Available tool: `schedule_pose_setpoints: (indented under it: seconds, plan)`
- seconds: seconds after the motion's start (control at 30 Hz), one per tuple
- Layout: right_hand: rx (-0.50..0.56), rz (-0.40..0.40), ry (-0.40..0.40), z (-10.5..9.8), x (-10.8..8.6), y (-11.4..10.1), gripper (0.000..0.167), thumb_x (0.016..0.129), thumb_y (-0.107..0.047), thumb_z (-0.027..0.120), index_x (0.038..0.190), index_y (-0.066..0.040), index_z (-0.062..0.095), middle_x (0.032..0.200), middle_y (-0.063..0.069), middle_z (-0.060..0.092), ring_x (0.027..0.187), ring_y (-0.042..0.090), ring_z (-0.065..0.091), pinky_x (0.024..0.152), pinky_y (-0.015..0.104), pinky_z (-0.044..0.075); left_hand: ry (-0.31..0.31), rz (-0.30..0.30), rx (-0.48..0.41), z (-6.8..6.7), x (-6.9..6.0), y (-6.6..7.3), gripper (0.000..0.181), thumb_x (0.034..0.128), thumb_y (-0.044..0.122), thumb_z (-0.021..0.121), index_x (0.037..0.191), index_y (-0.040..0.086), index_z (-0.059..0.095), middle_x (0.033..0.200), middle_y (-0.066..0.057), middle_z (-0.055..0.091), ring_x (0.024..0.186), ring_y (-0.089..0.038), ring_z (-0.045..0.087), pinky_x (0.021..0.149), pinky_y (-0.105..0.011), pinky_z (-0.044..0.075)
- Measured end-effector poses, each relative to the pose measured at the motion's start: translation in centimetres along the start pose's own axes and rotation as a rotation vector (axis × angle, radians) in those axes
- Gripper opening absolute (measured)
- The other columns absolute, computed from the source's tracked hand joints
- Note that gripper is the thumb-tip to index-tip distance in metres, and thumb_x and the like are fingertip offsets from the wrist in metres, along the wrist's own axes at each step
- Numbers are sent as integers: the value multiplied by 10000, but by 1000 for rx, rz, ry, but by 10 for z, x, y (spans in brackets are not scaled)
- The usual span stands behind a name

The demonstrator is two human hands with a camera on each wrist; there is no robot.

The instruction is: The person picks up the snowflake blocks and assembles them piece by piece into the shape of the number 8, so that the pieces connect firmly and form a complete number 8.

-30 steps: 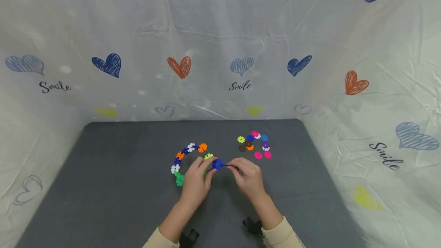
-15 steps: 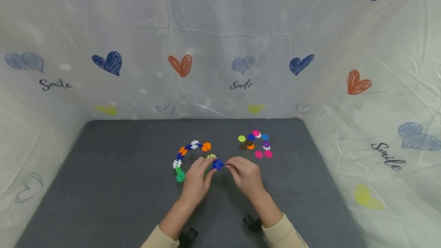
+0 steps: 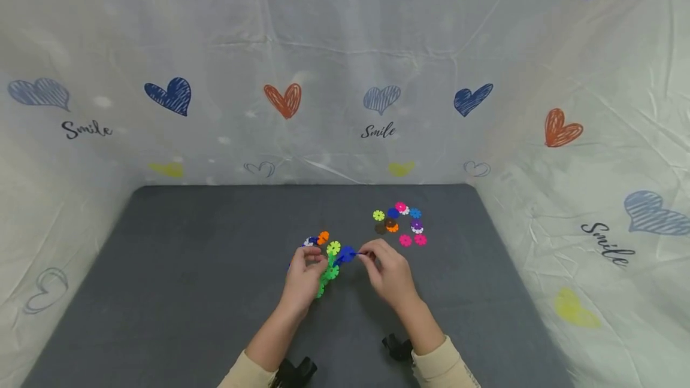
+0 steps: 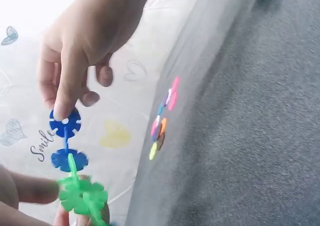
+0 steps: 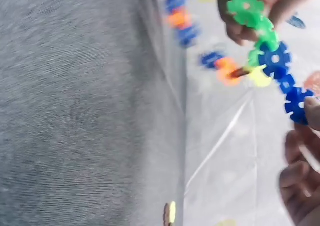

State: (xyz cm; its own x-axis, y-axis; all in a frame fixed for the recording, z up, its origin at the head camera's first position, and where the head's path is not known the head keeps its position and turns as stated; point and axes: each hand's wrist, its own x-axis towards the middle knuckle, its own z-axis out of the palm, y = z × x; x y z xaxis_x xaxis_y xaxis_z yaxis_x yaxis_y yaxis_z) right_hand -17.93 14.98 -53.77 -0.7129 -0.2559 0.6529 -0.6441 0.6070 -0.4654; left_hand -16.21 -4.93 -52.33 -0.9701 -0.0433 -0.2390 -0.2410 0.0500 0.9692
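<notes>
A chain of notched plastic interlocking discs is raised between the hands, its green discs [image 3: 332, 269] joined to blue ones [image 3: 347, 254]. My right hand [image 3: 392, 271] pinches the blue disc [image 5: 296, 106] at the chain's end between thumb and finger. My left hand [image 3: 303, 280] holds the chain at the green discs [image 4: 82, 195], its fingers curled beside and behind them. A yellow-green disc [image 3: 333, 248] sticks out from the green part. Farther along, orange [image 3: 323, 237], white and blue discs show beyond the left hand, which partly hides that stretch.
Loose discs in several colours, among them a pink disc [image 3: 405, 240], a brown disc [image 3: 380, 229] and a yellow-green disc [image 3: 378, 215], lie at the back right of the grey table [image 3: 205, 292]. A curtain [image 3: 323, 47] printed with hearts stands around the table.
The left hand has shifted slightly left and down from the blue discs to the green ones. The chain's far curve has swung right, behind that hand. The right hand keeps its pinch, slightly higher.
</notes>
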Motion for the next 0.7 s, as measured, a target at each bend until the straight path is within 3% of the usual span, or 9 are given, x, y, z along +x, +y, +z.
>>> schedule_pose_setpoints:
  seconds: [0.17, 0.4, 0.47, 0.53, 0.63, 0.7]
  plan:
    - [133, 132, -48, -5, 3, -1, 90, 907, -95, 756, 974, -124, 703, 877, -16, 691, 702, 74, 578, 558, 172, 476, -8, 43, -14, 0, 0, 0, 388, 871, -40, 678, 1219, -24, 506, 1143, -176, 622, 963, -209, 650, 754, -218, 515]
    - [219, 93, -40, -9, 7, 0, 94, 892, -55, 759, 959, -117, 739, 897, -4, 722, 679, 82, 572, 534, 155, 439, 51, 158, 92, 0, -2, 3, 308, 900, -47, 698, 1158, 18, 542, 1075, -137, 676, 976, -214, 668, 803, -238, 557]
    - [239, 128, -39, -8, 6, -2, 149, 898, -61, 756, 1035, -114, 734, 974, 25, 726, 719, 108, 599, 543, 161, 460, 69, 178, 98, 1, -3, 2, 304, 893, -37, 712, 1144, 20, 549, 1053, -136, 704, 972, -221, 696, 783, -245, 563]
    - [292, 231, -42, -3, 4, -5, 287, 909, -95, 755, 1188, -120, 692, 1072, 64, 719, 790, 140, 640, 555, 194, 500, 90, 176, 94, 3, -4, 0, 306, 887, 5, 740, 1130, 36, 556, 1033, -120, 727, 959, -213, 716, 755, -238, 559]
    - [423, 478, -98, 6, 0, -12, 510, 930, -203, 750, 1398, -143, 557, 1182, 110, 703, 899, 179, 686, 610, 276, 573, 113, 154, 54, 9, -4, -4, 334, 868, 81, 785, 1113, 52, 561, 1000, -113, 756, 925, -205, 736, 697, -235, 544]
    - [503, 615, -154, 12, -3, -18, 532, 942, -254, 737, 1421, -134, 537, 1165, 124, 715, 908, 196, 700, 649, 353, 597, 105, 135, 19, 13, -5, -6, 345, 877, 119, 783, 1128, 57, 555, 1022, -116, 758, 938, -197, 733, 692, -232, 541]
